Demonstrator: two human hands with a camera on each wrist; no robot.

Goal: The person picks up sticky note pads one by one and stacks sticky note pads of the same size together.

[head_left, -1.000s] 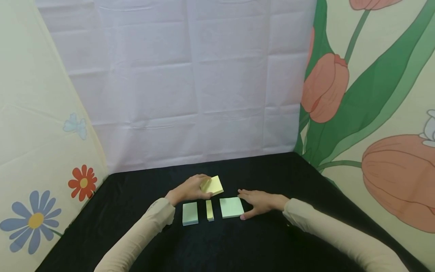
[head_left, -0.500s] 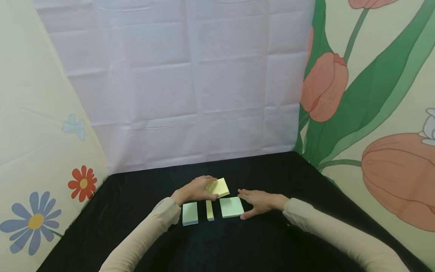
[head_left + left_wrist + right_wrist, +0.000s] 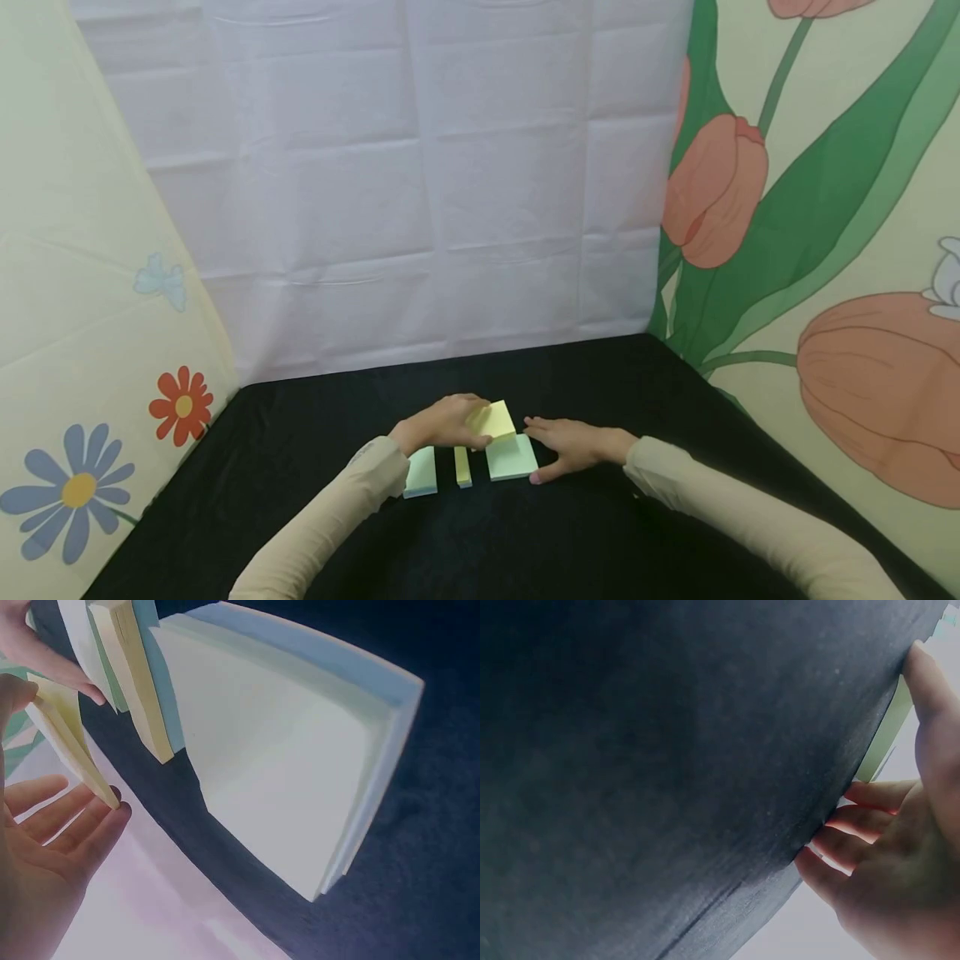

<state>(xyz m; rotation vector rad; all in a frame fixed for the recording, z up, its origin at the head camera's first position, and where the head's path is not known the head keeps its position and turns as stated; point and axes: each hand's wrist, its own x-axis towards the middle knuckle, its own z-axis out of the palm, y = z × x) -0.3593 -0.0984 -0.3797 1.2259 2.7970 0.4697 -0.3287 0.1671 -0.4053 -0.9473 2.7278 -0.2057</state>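
My left hand pinches a square pad of yellow sticky notes between thumb and fingertips; the left wrist view shows the held yellow pad edge-on. It hovers tilted over the far edge of a pale green pad; whether the two touch I cannot tell. My right hand rests at the green pad's right side, fingers and thumb spread and fairly straight. The right wrist view shows the right hand's thumb and fingers by a green pad edge.
Left of the green pad lies a narrow yellow pad, and farther left a green-and-blue pad, partly behind my left sleeve. All lie on a black cloth-covered table. A white sheet hangs behind, with flower-patterned cloths at both sides.
My left hand has carried the yellow pad to the right and slightly nearer, so it now overlaps the green pad's far edge in view. The right hand has stayed in place.
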